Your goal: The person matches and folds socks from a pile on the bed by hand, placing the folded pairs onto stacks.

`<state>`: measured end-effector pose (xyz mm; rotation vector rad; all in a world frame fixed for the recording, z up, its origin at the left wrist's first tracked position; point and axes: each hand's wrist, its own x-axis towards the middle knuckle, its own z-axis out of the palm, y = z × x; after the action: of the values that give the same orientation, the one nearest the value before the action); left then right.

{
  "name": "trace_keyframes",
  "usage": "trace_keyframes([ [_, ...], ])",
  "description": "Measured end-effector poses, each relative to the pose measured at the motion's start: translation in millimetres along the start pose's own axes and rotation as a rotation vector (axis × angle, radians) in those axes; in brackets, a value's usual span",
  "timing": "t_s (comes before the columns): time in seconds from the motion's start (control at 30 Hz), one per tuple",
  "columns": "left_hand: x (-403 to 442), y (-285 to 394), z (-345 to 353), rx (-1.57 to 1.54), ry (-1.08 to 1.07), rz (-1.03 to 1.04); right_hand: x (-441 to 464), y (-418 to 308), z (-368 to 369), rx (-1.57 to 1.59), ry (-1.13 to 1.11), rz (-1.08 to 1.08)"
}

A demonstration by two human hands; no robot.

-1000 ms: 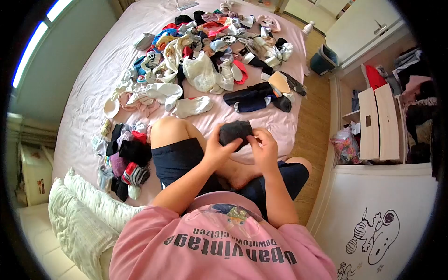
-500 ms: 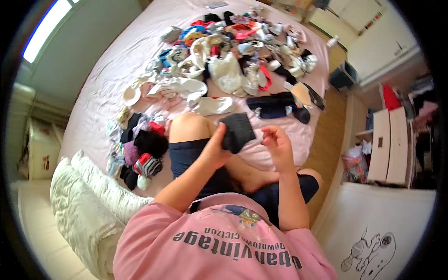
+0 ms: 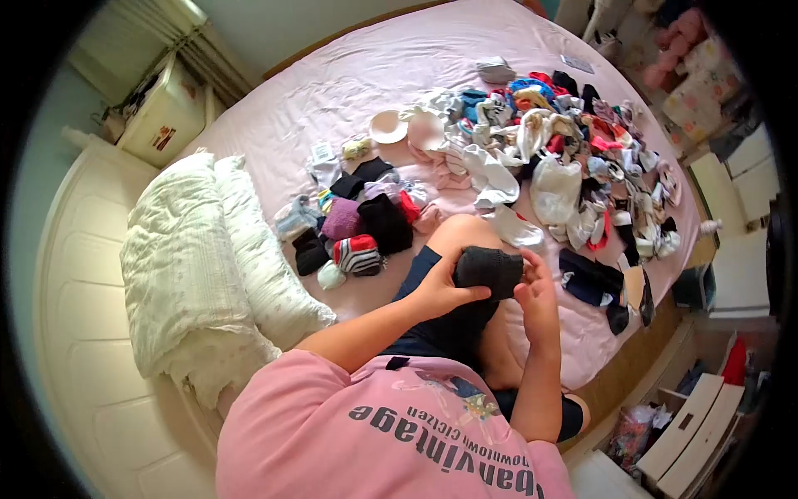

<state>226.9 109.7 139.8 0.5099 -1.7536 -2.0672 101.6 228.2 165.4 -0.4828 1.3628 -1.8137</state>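
Note:
A dark grey folded sock [image 3: 489, 271] is held above my raised knee. My left hand [image 3: 438, 287] closes round its left end, with the thumb across the near side. At its right end, the fingers and thumb of my right hand [image 3: 539, 289] grip the edge. Left of my knee lies a group of folded socks, among them a purple one [image 3: 342, 219], a black one [image 3: 385, 224] and a red, black and white striped one [image 3: 357, 254]. A white sock [image 3: 514, 228] lies just beyond my knee.
A big heap of loose socks and clothes [image 3: 555, 187] spreads over the pink bed sheet [image 3: 332, 91]. Dark folded clothing [image 3: 588, 277] lies to the right. A rolled white quilt [image 3: 187, 274] rests at the left by the headboard [image 3: 91, 308]. Wooden drawer fronts [image 3: 690, 432] stand beyond the bed's right edge.
My view has turned left. The dark grey sock now lies more sideways, and my right hand, apart from it before, has come in to hold its right end.

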Motion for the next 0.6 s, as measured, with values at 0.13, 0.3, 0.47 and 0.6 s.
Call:
trace_keyframes([
  [0.13, -16, 7, -25, -0.361, -0.014, -0.204, 18, 19, 9, -0.166, -0.164, 0.072],
  [0.3, -39, -20, -75, -0.487, 0.199, -0.218, 29, 30, 35, -0.225, -0.246, -0.019],
  [0.47, -71, -59, -156, -0.798, 0.835, 0.105, 32, 47, 33, -0.207, -0.224, 0.066],
  [0.6, -93, -97, -203, -0.655, 1.239, -0.011, 28, 57, 22, -0.262, -0.207, 0.145],
])
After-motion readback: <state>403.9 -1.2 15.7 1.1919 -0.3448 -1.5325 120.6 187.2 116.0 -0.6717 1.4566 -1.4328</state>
